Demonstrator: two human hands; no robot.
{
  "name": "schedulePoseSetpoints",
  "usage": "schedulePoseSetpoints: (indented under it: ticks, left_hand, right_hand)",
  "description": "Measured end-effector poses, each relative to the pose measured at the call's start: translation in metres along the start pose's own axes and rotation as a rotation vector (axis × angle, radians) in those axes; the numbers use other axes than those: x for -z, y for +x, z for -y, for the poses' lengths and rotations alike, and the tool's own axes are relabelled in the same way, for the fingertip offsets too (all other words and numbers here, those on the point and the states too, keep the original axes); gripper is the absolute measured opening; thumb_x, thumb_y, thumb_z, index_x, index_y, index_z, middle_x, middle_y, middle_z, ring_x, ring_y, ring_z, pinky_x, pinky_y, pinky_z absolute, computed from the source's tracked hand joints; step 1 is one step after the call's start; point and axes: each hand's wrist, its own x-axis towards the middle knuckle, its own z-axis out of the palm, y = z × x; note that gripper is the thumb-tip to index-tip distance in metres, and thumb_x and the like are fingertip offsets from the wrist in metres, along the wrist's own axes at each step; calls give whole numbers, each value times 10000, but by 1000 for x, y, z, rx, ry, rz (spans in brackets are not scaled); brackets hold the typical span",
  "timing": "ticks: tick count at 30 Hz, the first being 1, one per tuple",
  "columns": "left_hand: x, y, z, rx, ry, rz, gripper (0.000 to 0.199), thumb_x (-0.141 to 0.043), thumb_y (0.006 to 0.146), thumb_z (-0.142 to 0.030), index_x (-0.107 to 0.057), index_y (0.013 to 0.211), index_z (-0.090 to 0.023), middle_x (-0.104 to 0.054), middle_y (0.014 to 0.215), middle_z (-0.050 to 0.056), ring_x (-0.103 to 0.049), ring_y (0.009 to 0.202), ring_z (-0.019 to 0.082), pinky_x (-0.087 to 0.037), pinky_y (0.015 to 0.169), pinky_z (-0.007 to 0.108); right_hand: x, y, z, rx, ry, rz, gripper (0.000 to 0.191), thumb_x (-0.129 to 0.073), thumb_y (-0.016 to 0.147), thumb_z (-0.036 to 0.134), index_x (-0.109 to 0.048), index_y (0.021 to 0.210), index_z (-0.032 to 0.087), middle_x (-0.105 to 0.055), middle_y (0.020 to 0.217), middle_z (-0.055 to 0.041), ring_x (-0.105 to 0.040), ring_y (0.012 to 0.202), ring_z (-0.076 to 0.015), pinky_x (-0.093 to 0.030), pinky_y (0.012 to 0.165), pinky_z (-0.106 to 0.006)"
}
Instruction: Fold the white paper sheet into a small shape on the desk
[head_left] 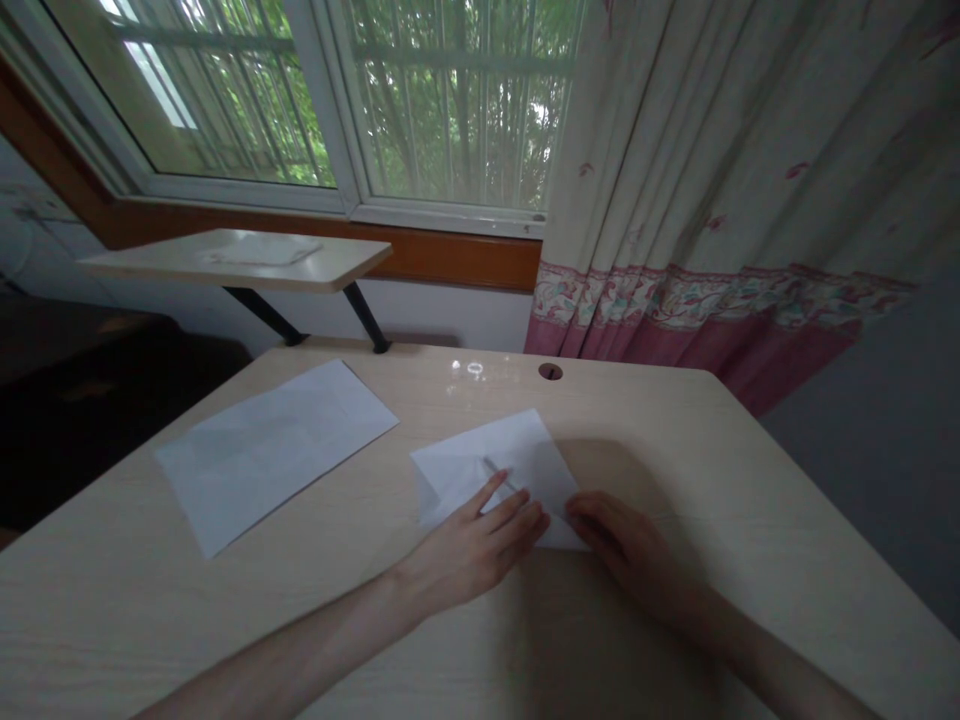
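A folded white sheet of paper (525, 450) lies on the desk in front of me, with a triangular fold at its left side. My left hand (480, 535) rests on it, palm down, fingers stretched out and slightly apart. By these fingers runs a short thin grey line; whether it is a crease or a separate object I cannot tell. At the paper's right corner is my right hand (630, 545), fingers curled together and closed on the edge. Its thumb is mostly hidden.
Another white paper sheet (281, 455) lies flat to the left on the wooden desk (360, 640). Behind it a small raised shelf (345, 262) on black supports carries something white and flat. A cable hole (550, 371) sits near the back edge, below the window and curtain (675, 290).
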Motion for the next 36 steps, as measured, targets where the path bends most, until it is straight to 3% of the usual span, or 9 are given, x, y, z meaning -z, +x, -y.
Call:
schedulePoseSetpoints:
  ticks: [4,7,10,15,20,29,36]
  left_hand:
    - [1,0,1,-12,-41,-61,300,-444,999,-176,-574,1264,-122,-628,1227,67,-540,1188,227,-334,1134,470]
    - [1,-1,0,3,-60,-88,279,-456,998,-180,-597,1233,-123,-638,1227,57,-552,1184,222,-372,1117,442]
    - [-1,-2,0,12,-95,-106,272,-441,1004,-175,-615,1206,-116,-651,1221,50,-559,1188,216,-393,1111,423]
    - [-3,-2,2,23,-150,-132,252,-458,999,-172,-640,1158,-99,-652,1231,65,-557,1207,206,-425,1097,373]
    - [-4,-3,3,62,-152,-132,198,-528,979,-227,-666,1101,-153,-657,1224,28,-562,1195,227,-422,1085,417]
    - [-4,-5,2,50,-171,-76,231,-509,991,-257,-639,1164,-175,-655,1232,21,-588,1156,187,-439,1058,390]
    - [-1,-4,2,48,-147,-79,235,-509,992,-257,-647,1160,-169,-668,1213,14,-602,1134,194,-453,1041,382]
  right_hand:
    - [1,-8,1,235,-279,-99,238,-392,987,152,-586,1121,184,-688,1082,-88,-645,1009,-186,-547,851,-337]
    - [8,-13,10,457,-510,-67,329,-334,985,104,-607,1162,148,-697,1113,-97,-627,1076,-201,-536,878,-355]
    - [11,-16,20,540,-628,-25,409,-281,971,55,-596,1224,123,-674,1193,-89,-597,1134,-187,-507,918,-333]
    - [0,-19,25,544,-683,-59,427,-287,954,39,-613,1218,120,-672,1207,-78,-614,1095,-177,-510,853,-294]
    - [-10,-19,26,470,-658,-65,430,-262,973,67,-627,1192,125,-683,1184,-75,-629,1054,-193,-508,855,-333]
    - [-6,-21,33,468,-658,29,417,-294,955,62,-628,1198,120,-686,1176,-94,-642,1031,-206,-531,807,-332]
    - [-10,-21,27,450,-603,-3,375,-333,969,81,-619,1203,140,-694,1158,-93,-647,1013,-197,-512,878,-341]
